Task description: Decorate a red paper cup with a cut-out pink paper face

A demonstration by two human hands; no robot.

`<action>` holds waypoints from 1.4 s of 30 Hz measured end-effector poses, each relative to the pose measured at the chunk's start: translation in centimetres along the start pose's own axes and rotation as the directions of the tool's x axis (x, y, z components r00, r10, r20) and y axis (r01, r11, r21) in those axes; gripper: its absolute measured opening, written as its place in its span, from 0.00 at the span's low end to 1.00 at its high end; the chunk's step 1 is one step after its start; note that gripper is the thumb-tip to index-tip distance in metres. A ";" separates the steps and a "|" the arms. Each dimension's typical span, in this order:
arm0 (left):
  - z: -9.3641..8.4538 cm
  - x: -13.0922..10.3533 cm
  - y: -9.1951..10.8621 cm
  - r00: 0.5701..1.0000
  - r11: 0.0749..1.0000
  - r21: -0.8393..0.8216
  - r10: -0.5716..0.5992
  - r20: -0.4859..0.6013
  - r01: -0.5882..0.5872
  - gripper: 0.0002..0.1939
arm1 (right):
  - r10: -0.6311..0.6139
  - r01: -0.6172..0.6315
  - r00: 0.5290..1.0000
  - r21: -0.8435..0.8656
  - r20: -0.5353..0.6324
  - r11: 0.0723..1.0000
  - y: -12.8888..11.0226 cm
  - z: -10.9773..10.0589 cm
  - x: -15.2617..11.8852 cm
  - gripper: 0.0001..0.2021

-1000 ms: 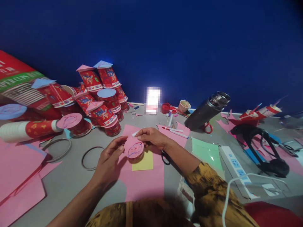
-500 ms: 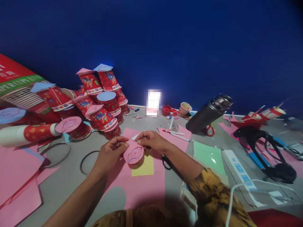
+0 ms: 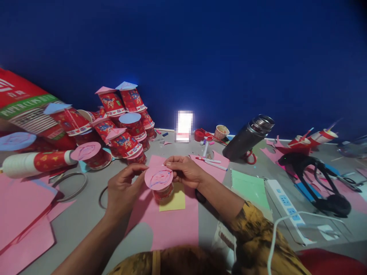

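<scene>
A round pink paper disc (image 3: 158,178) with a blue and red drawing sits over the top of a small red paper cup (image 3: 163,194). At the disc's left edge, my left hand (image 3: 124,187) pinches it with thumb and fingertips. My right hand (image 3: 185,170) grips the far right edge, its fingers curled. The cup stands on a yellow paper square (image 3: 177,201), which lies on a large pink sheet (image 3: 177,229). Whether the disc is fixed to the cup, I cannot tell.
Red paper cups (image 3: 124,143) with paper tops are stacked at the left, beside a roll of tape (image 3: 71,187). Markers (image 3: 212,162), a black thermos (image 3: 248,137), green paper (image 3: 248,189), a power strip (image 3: 286,206) and a black headset (image 3: 323,183) lie rightward.
The disc has shifted slightly up and left, and more of the cup's side shows below it. A small white thing near my right fingertips no longer shows. My left hand has moved left.
</scene>
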State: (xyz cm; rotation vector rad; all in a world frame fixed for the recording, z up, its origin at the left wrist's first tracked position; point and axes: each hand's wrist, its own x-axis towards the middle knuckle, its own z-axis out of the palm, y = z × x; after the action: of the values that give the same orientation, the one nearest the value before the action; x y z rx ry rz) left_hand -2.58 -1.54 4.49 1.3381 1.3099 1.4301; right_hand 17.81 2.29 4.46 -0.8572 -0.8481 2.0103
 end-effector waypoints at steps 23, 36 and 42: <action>1.4 2.0 3.7 0.943 1.000 -0.011 -0.024 0.332 0.029 0.42 | -0.171 0.167 0.984 -0.069 -0.055 0.983 -1.7 1.9 -1.7 0.24; 0.2 3.6 2.2 0.797 0.484 -0.641 -0.458 0.394 0.596 0.29 | -0.429 0.091 0.877 -0.952 0.216 -0.292 1.0 -3.6 3.1 0.09; 0.1 3.9 1.0 0.811 0.453 -0.691 -0.459 0.362 0.564 0.32 | -0.379 0.046 0.891 -0.880 0.250 -0.473 1.1 -4.1 3.5 0.07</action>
State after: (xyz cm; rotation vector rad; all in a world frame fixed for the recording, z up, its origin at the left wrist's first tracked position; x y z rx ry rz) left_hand -2.97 2.08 6.24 0.3541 0.7237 1.1999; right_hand 18.95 5.79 0.41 -1.4690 -2.5129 0.0152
